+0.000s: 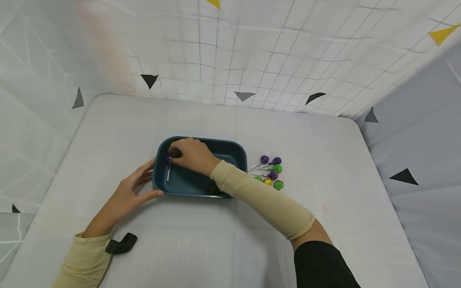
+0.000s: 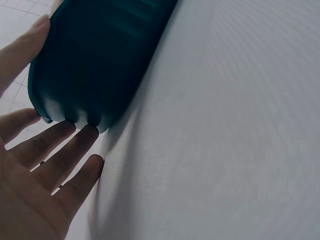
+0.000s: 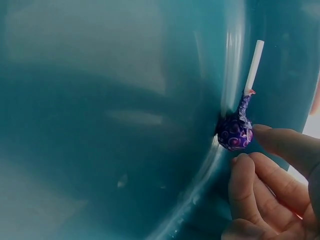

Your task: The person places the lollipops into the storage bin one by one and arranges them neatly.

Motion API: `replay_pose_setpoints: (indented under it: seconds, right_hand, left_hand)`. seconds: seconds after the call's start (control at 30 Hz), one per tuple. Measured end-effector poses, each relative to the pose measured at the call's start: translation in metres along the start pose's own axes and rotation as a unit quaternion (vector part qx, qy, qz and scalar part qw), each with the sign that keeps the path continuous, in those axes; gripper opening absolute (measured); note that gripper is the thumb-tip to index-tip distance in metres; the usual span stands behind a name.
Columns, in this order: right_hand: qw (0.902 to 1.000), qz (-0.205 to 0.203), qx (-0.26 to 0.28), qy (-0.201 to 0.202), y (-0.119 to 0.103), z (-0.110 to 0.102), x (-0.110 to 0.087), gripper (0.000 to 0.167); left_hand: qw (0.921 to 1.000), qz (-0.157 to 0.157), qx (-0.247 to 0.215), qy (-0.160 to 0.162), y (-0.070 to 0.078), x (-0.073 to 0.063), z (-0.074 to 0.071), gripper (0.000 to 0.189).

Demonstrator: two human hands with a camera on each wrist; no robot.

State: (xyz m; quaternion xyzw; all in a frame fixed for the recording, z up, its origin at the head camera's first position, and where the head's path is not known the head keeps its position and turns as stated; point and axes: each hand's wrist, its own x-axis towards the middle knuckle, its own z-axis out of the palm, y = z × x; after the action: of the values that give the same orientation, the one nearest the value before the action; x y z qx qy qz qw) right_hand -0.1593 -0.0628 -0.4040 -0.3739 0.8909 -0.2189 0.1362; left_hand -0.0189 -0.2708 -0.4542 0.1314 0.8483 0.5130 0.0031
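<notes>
Currently, one purple lollipop (image 3: 235,134) in the blue tray (image 1: 201,195), at its left end; right hand (image 1: 192,154), fingers curled, one fingertip at the wrapper, pinch or release not tellable; left hand (image 1: 126,196), fingers spread, steadying the tray's end wall. Further stock: loose lollipops (image 1: 278,185), purple, green and yellow, on the table (image 1: 324,200) just right of the tray. Step, as judged: setting the purple piece in place; next move probably calls for a clean let-go, then a reach to the loose group.

Purple lollipop (image 3: 234,134) in teal tray (image 3: 90,115)
</notes>
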Motion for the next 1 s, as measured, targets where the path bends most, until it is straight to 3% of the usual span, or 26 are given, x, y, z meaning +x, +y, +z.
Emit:
replay_pose_setpoints:
  seconds: [1.0]
  right_hand:
    - [0.9991,0.019,0.029,0.024,0.007,-0.031,-0.019,0.033]
  left_hand:
    - [1.0000,0.000,0.004,0.000,0.002,0.000,0.000,0.098]
